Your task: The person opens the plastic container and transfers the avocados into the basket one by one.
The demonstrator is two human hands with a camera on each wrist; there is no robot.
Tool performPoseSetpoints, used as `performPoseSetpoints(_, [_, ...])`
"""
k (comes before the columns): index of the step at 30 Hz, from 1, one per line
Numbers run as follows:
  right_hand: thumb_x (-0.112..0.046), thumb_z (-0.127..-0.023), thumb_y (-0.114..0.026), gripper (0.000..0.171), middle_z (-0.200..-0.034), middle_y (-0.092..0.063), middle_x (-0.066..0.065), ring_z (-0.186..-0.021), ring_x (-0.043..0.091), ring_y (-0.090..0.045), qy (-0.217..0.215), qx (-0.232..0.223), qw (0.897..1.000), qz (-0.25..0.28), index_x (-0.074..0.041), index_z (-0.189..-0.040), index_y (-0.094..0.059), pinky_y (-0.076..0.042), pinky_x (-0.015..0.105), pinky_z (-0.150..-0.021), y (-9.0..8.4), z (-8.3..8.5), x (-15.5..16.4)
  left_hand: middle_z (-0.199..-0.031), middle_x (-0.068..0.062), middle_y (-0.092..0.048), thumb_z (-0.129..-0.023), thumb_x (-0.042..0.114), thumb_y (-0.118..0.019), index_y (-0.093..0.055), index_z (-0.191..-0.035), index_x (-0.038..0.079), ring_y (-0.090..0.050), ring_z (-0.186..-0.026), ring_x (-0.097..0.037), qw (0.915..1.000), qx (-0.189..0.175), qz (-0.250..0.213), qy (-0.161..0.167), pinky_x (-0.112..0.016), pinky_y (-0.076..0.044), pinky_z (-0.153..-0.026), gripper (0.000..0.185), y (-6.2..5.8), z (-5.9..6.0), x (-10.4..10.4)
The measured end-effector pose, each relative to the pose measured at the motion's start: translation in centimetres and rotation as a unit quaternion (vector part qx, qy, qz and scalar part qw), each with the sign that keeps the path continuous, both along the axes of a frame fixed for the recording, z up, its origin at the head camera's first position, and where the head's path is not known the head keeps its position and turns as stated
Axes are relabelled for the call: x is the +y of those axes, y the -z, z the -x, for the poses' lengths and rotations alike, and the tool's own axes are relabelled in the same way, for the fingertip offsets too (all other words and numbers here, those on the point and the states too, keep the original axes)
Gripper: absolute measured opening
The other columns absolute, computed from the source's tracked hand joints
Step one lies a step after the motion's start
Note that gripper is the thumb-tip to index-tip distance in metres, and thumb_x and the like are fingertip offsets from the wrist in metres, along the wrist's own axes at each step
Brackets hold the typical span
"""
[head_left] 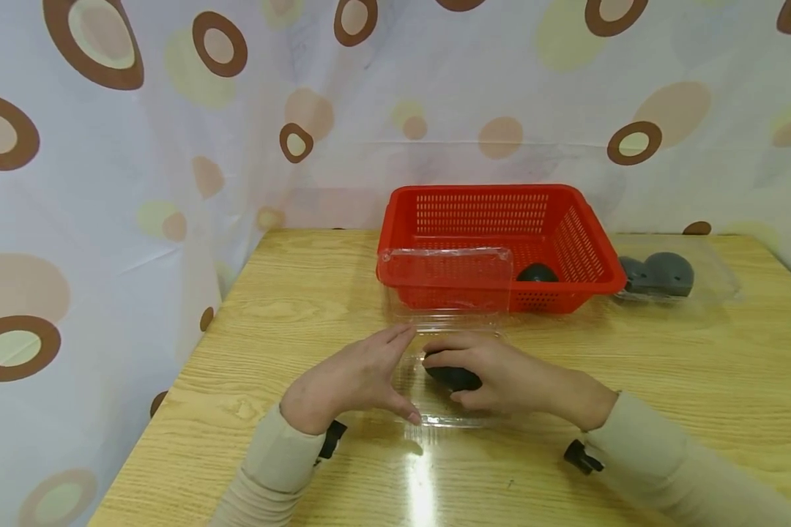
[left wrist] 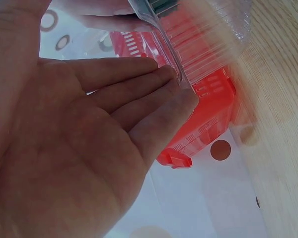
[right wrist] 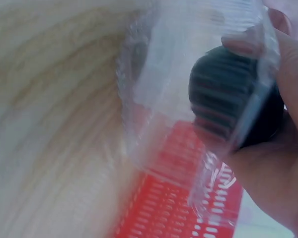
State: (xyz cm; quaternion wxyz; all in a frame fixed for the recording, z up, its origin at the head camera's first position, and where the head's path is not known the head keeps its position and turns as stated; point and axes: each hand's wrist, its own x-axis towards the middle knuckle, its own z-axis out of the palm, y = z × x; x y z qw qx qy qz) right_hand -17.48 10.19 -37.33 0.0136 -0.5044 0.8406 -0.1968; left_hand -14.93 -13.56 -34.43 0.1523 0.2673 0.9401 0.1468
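Wooden table (head_left: 633,380): head view alone, second dark ball (head_left: 536,274).

Four dark balls (head_left: 452,376), two clamshells (head_left: 445,285), one basket (head_left: 593,252)

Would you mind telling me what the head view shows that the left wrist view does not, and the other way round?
Only the head view shows the right hand gripping a dark avocado inside the open clear plastic box, another dark avocado in the red basket, and a second clear box with two dark avocados on the table's right. Only the left wrist view shows the left hand's palm, fingertips against the clear box wall. Both share the left hand, the clear plastic box, the red basket and the wooden table.
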Motion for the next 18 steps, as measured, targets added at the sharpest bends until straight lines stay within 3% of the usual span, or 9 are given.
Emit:
performPoseSetpoints(10, [-0.011,-0.08,-0.077,0.053,-0.14,-0.059,0.009,-0.127,0.031,-0.056,-0.023,0.049,0.998,0.025,-0.014,-0.131,-0.064,-0.051,0.052,-0.1,-1.7,-0.3,1.5,-0.163,-0.012,-0.027,-0.071,0.054,-0.084,-0.022,-0.158,0.005,-0.03,-0.15,-0.026,0.9999,0.009,-0.007,0.002,-0.039,-0.03,-0.122,0.118,-0.1,0.0,-0.1])
performPoseSetpoints(18, [-0.007,-0.074,-0.079,0.059,-0.136,-0.061,0.005,-0.123,0.027,-0.058,-0.022,0.091,0.994,0.056,-0.015,-0.13,-0.064,-0.055,0.048,-0.096,-2.6,-0.6,2.5,-0.163,-0.014,-0.026,-0.071,0.051,-0.085,-0.021,-0.157,0.003,-0.028,-0.15,-0.027,0.9999,-0.002,-0.015,0.004,-0.04,-0.029,-0.122,0.117,0.1,0.0,0.0])
